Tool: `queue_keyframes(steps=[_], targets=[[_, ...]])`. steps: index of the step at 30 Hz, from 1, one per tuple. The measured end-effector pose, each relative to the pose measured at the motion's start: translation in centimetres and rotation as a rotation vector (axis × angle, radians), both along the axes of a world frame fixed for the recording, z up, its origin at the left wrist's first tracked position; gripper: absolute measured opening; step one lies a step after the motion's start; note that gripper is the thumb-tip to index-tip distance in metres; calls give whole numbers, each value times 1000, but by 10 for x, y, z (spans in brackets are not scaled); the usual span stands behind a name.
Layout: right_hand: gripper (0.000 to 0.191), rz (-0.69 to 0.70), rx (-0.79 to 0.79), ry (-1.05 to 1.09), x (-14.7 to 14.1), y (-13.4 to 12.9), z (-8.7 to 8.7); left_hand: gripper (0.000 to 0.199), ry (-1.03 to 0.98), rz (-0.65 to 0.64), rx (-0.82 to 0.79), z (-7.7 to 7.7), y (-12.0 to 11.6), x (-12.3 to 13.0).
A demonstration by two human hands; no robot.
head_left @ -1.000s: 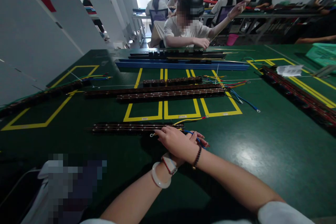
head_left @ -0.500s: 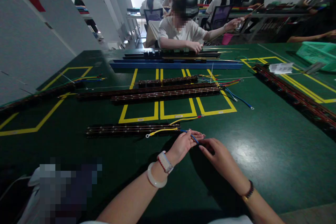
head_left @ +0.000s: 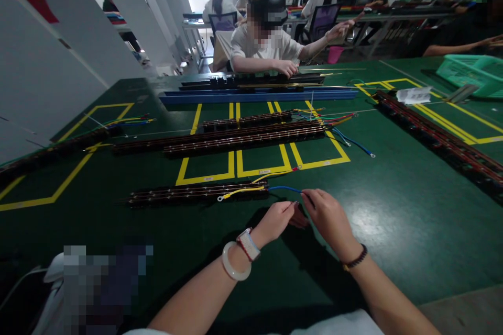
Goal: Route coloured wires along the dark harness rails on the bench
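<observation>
A dark strip assembly (head_left: 196, 194) with brownish rods and pale dots lies on the green table. From its right end come a yellow wire (head_left: 243, 190) with a ring terminal, a second yellow wire (head_left: 275, 172) with a red-sleeved end, and a blue wire (head_left: 285, 187). My right hand (head_left: 328, 214) pinches the blue wire near its far end, which the fingers hide. Just below the wire, my left hand (head_left: 277, 222) is closed with thumb and forefinger together; whether anything small is between them is hidden. It wears a watch (head_left: 248, 244) and a pale bangle (head_left: 231, 264).
Similar dark strips (head_left: 243, 138) with coloured wires lie beyond, over yellow tape outlines. Another long strip (head_left: 440, 146) runs along the right, near a green basket (head_left: 471, 76). A blue channel (head_left: 255, 96) lies before a co-worker (head_left: 267, 44) seated opposite, handling thin rods.
My right hand has moved up and taken hold of the blue wire, which now stretches straighter to the right. My left hand has turned over, its fingers curling in, away from the wire.
</observation>
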State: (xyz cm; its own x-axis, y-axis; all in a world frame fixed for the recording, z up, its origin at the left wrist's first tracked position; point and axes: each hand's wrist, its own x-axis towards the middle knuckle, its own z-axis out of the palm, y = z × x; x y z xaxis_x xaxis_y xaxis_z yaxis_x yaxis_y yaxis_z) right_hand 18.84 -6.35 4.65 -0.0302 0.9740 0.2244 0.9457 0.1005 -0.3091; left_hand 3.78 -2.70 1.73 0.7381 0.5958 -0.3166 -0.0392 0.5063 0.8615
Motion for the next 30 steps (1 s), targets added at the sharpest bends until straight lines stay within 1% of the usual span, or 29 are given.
queue_keyframes(steps=[2,4,6,8,10,11,13,16,20,24,27,30], targets=[[20,-20,-40,65,-3,0,2,50,87,-144,125,4,-2,-4],[18,-27,-151,161,-8,-5,0,50,139,-307,268,5,-5,-7],[21,-3,-272,249,-12,-14,-6,41,182,-415,499,3,-10,-9],[31,37,-361,315,-15,-22,-12,31,228,-444,838,-2,-15,-9],[38,68,-419,357,-16,-27,-17,27,232,-440,1157,-8,-21,-8],[39,82,-445,367,-16,-28,-18,27,222,-439,1266,-11,-23,-7],[40,114,-488,354,-16,-27,-18,27,220,-431,1414,-16,-28,-4],[40,171,-530,256,-15,-22,-17,27,227,-423,1570,-20,-34,1],[41,263,-531,131,-14,-15,-16,30,167,-404,1700,-21,-40,4],[43,322,-528,-3,-16,-11,-13,35,73,-312,1817,-20,-42,5],[43,354,-495,-111,-17,-10,-9,34,30,-218,1862,-18,-41,5],[37,386,-413,-123,-13,-8,-4,34,45,-195,1860,-19,-39,4]])
